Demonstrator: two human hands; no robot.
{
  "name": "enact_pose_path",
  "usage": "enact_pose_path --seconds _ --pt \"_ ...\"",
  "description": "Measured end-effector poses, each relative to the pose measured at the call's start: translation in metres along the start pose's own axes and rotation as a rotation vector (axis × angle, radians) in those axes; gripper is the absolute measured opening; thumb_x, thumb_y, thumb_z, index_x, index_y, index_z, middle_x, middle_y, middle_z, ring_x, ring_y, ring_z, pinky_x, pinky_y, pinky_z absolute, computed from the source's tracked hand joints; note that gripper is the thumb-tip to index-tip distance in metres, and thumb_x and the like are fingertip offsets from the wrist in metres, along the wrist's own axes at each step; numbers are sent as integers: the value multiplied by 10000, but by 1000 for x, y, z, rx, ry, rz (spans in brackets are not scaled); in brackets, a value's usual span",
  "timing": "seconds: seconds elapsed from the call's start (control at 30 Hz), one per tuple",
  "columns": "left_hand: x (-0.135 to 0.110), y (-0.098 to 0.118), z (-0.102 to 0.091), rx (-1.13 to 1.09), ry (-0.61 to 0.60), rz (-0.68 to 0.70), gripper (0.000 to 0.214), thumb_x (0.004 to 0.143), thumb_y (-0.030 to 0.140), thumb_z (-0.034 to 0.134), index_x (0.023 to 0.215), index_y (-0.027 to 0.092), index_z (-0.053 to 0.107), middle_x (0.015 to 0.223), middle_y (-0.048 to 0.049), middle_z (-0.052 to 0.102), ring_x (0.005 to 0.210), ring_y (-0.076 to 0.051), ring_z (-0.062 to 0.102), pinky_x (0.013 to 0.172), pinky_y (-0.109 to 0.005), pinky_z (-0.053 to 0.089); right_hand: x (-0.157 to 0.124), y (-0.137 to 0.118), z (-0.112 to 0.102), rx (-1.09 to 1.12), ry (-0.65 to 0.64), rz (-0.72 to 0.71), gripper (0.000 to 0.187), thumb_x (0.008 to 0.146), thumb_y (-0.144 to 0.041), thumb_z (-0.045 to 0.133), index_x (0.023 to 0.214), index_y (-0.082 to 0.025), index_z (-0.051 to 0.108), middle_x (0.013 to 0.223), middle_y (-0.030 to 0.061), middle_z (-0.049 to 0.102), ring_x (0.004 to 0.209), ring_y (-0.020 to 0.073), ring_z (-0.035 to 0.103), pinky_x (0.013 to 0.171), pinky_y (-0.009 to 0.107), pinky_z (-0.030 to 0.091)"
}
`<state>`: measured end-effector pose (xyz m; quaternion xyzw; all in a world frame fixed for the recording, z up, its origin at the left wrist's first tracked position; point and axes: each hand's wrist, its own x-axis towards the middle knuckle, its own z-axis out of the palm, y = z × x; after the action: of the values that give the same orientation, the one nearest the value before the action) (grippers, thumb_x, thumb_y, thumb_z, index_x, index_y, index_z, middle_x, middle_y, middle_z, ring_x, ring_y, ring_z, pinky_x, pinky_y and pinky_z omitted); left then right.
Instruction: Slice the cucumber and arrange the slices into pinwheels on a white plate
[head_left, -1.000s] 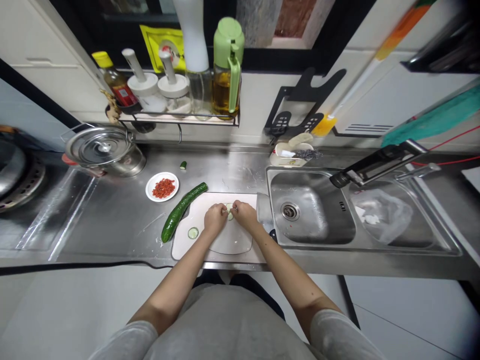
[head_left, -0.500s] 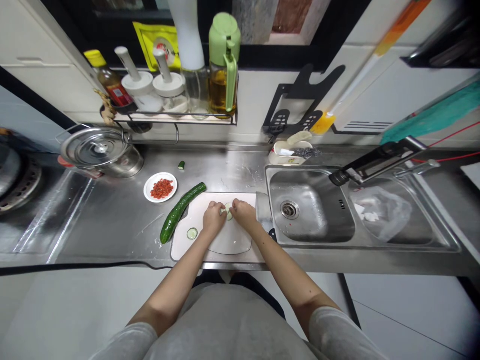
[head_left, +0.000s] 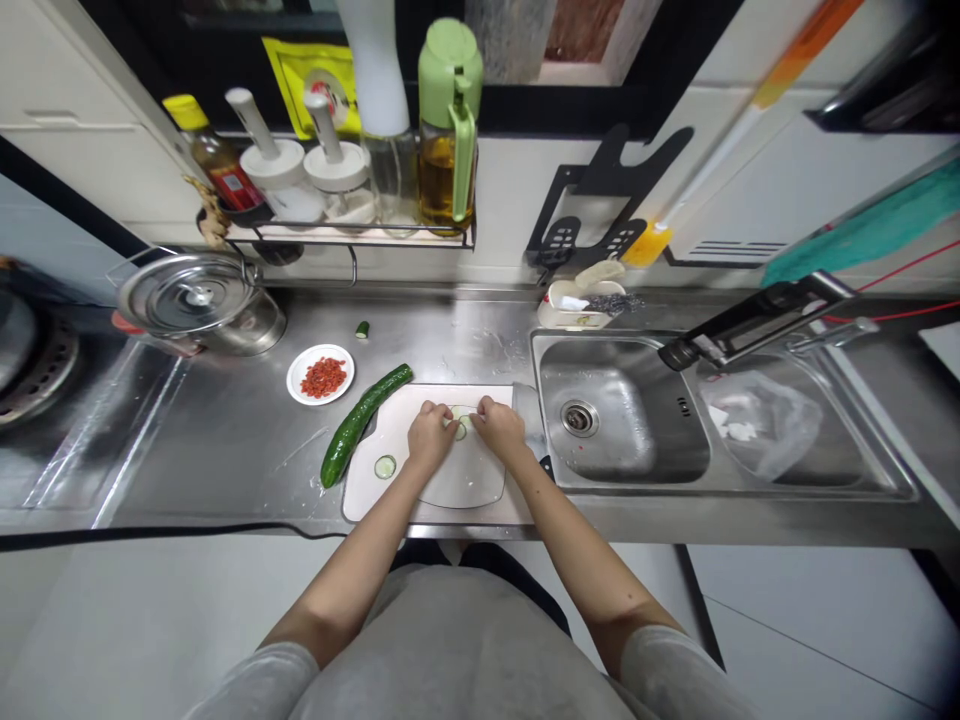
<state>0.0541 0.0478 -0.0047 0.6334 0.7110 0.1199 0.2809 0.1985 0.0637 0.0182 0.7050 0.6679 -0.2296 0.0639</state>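
My left hand (head_left: 431, 437) and my right hand (head_left: 500, 430) meet above a white plate (head_left: 465, 485) with a thin dark rim, which lies on the white cutting board (head_left: 364, 497). Between my fingertips are thin pale cucumber slices (head_left: 460, 425); both hands are closed in a pinch at their edges. How many slices each hand holds is too small to tell. Another cucumber slice (head_left: 385, 467) lies flat on the board's left part. A long green cucumber (head_left: 360, 425) rests slantwise along the board's left edge.
A white dish of small red pieces (head_left: 296, 386) and a cucumber end (head_left: 362, 330) sit behind. The knife (head_left: 546, 467) lies right of the board, beside the sink (head_left: 637, 482). A lidded steel pot (head_left: 255, 325) stands at the left, below a condiment shelf (head_left: 345, 238).
My right hand has shifted slightly to the right, widening the gap between the hands. More of the cucumber slices shows between my fingertips. My left hand has barely moved.
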Motion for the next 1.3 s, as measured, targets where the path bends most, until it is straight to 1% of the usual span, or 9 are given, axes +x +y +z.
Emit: enact_pose_path --seconds 0.17,0.5,0.6,0.73,0.87,0.97,1.07,1.2,1.3 --pt "0 0 0 1 4 -2 111 808 325 619 861 228 618 969 -20 553 805 -142 554 682 -255 380 -4 3 4 -8 1 18 214 908 -379 490 1028 -213 553 945 84 673 894 200 621 699 266 371" --pt "1 0 1 8 0 -6 117 805 322 622 866 222 622 976 -25 546 796 -141 555 688 -255 387 -4 2 4 7 -14 27 216 911 -385 481 1018 -218 567 949 82 674 901 196 616 690 259 365" --pt "1 0 1 7 7 -2 119 803 328 620 860 223 621 975 -24 549 790 -142 557 682 -255 386 -4 3 5 19 0 32 210 903 -379 488 1003 -218 577 939 78 675 883 194 612 681 257 354" --pt "0 0 0 -27 16 4 114 792 324 634 849 225 630 951 -23 559 780 -139 559 701 -253 399 -7 7 8 103 90 -2 222 907 -394 459 973 -225 588 869 48 671 822 181 599 636 246 318" --pt "-3 -4 -8 -168 26 15 88 788 296 632 795 208 642 878 -22 590 719 -124 555 725 -250 425 -19 20 8 235 213 11 247 913 -388 418 950 -226 601 752 11 641 727 159 571 585 234 281" --pt "-13 -17 -19 -319 96 13 121 800 314 599 795 202 644 859 -17 623 661 -108 545 710 -243 442 -37 33 9 354 264 26 276 902 -410 410 906 -221 612 651 -11 588 633 149 539 562 231 282" --pt "-32 -38 -33 -442 195 -27 170 799 353 577 834 199 641 815 -10 636 652 -107 543 678 -227 450 -60 49 12 460 318 5 300 888 -436 405 875 -218 610 582 -26 526 575 147 505 554 232 299" --pt "-65 -71 -48 -510 249 -82 244 787 412 561 871 199 647 763 1 626 610 -104 518 635 -221 448 -88 67 18 578 400 42 302 861 -462 435 834 -209 597 536 -48 447 524 136 455 557 236 321" --pt "-85 -92 -52 -500 261 -138 267 771 432 562 880 203 648 755 4 624 600 -105 510 611 -216 443 -103 75 23 668 502 77 318 849 -492 456 819 -202 585 537 -61 399 511 124 419 565 233 338"
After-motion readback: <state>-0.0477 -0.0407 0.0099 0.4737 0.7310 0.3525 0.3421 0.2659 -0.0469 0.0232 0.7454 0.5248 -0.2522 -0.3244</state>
